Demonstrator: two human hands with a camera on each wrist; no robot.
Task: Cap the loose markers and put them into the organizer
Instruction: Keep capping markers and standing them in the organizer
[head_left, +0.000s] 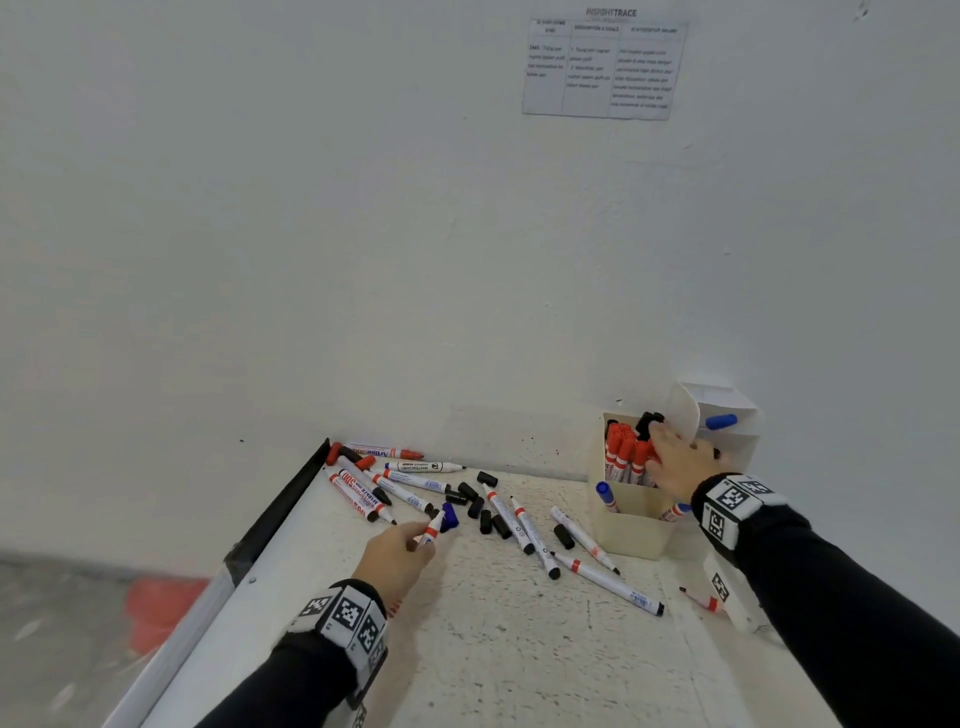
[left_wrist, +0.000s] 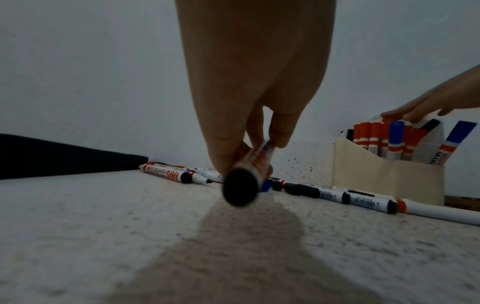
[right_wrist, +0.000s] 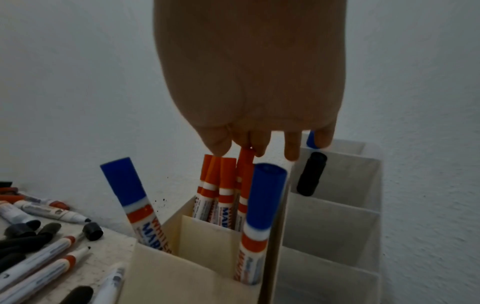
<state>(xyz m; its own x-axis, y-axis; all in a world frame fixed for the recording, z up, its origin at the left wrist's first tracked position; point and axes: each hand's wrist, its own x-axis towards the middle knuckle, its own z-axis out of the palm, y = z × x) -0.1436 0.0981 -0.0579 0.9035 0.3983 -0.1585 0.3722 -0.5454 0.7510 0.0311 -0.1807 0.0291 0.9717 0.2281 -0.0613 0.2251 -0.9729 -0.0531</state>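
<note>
My left hand (head_left: 421, 538) pinches an uncapped white marker with a red band (head_left: 432, 529) low over the table, its tip beside a loose blue cap (head_left: 450, 516). In the left wrist view the marker's black end (left_wrist: 240, 190) faces the camera below my left hand (left_wrist: 257, 150). My right hand (head_left: 657, 447) hovers over the cream organizer (head_left: 631, 525), and its straight fingertips (right_wrist: 291, 152) touch the tops of the red-capped markers (right_wrist: 226, 185) standing inside. Several uncapped markers (head_left: 524, 525) and black caps (head_left: 478, 506) lie between the hands.
More loose markers (head_left: 384, 483) are heaped at the back left by the black table edge (head_left: 280, 514). A white tiered holder (head_left: 727, 415) stands behind the organizer against the wall. Blue-capped markers (right_wrist: 262, 205) stand in the front compartments. A small tagged white box (head_left: 727, 592) sits at the right.
</note>
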